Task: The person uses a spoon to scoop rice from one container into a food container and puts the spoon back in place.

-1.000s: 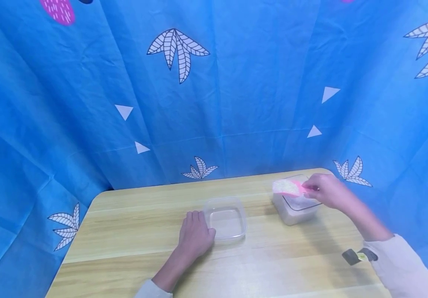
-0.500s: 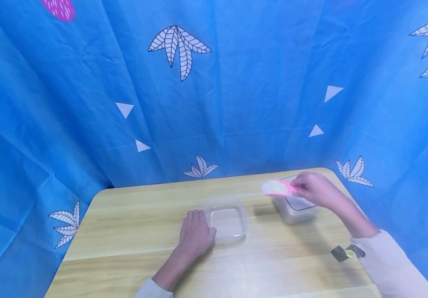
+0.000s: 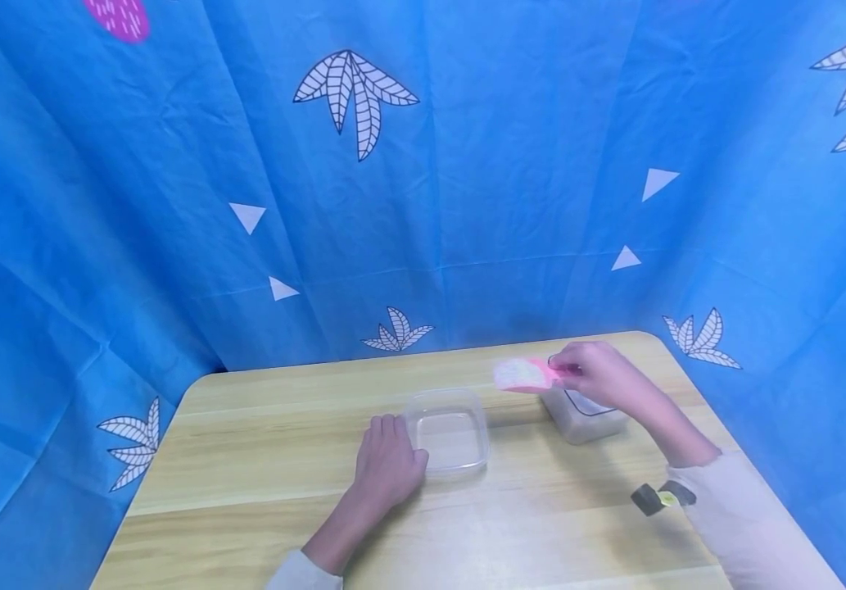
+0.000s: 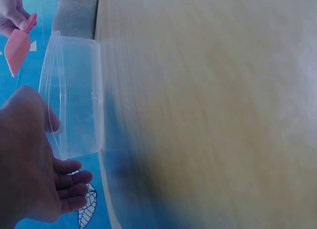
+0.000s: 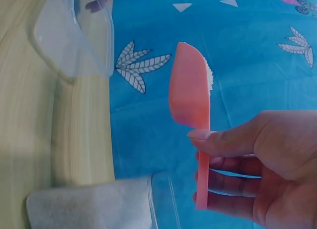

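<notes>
A person's left hand (image 3: 387,469) rests on the wooden table (image 3: 260,483), its fingers relaxed and laid against the near-left corner of a clear empty tub (image 3: 448,433), steadying it without curling round it. The left wrist view shows the same: loose fingers (image 4: 69,182) beside the tub's wall, nothing pinched. To the right, a small dark gadget (image 3: 658,496) lies on the tabletop near the person's pale sleeve (image 3: 747,524).

Farther back, the right hand (image 3: 599,378) pinches the handle of a pink scoop (image 3: 522,375) between thumb and curled fingers. The scoop is loaded with white grain, probably rice, and hangs in the air between the two tubs, its blade pointing toward the empty one and roughly level. Just below the hand stands a second clear tub (image 3: 583,416), filled with the same white grain.

Judging by the layout, the work looks barely under way: the empty tub's floor shows no grain that can be made out, the full tub seems hardly depleted, and this scoopful has cleared its source but not reached its mark. The wrist is bent gently inward, forearm angled across the table's right edge.

Behind it all hangs a blue cloth (image 3: 467,164) printed with white leaves.
</notes>
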`<move>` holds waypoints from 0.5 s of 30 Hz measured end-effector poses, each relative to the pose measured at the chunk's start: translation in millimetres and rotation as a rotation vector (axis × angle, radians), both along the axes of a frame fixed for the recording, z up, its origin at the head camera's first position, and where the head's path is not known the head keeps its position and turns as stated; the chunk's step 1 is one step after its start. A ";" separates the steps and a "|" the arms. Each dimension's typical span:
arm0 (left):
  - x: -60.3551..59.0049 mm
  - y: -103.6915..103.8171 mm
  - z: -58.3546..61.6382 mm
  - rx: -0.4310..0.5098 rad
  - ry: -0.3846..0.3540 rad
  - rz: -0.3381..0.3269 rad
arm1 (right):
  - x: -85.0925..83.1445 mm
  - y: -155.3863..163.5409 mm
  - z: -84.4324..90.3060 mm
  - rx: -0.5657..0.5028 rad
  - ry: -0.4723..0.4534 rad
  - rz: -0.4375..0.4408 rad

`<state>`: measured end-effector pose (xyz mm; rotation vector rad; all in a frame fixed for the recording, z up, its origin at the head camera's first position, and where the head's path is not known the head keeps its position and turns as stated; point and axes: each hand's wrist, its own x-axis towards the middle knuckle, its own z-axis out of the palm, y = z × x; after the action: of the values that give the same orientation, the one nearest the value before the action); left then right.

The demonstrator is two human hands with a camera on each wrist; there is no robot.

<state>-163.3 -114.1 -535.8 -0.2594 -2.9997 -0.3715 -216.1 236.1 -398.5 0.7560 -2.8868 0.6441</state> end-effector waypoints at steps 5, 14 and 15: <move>-0.1 0.0 -0.7 0.008 0.018 -0.001 | -2.2 -11.2 -3.1 0.000 -0.027 0.002; 0.1 0.1 0.0 0.020 0.015 0.006 | -3.8 -30.4 -10.2 -0.018 -0.060 0.022; 0.2 0.2 0.1 0.019 0.014 0.005 | -4.0 -32.4 -11.3 -0.015 -0.053 0.026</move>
<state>-163.1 -114.0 -535.8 -0.2514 -2.9805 -0.3961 -220.2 203.7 -409.8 0.7880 -2.9210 0.6982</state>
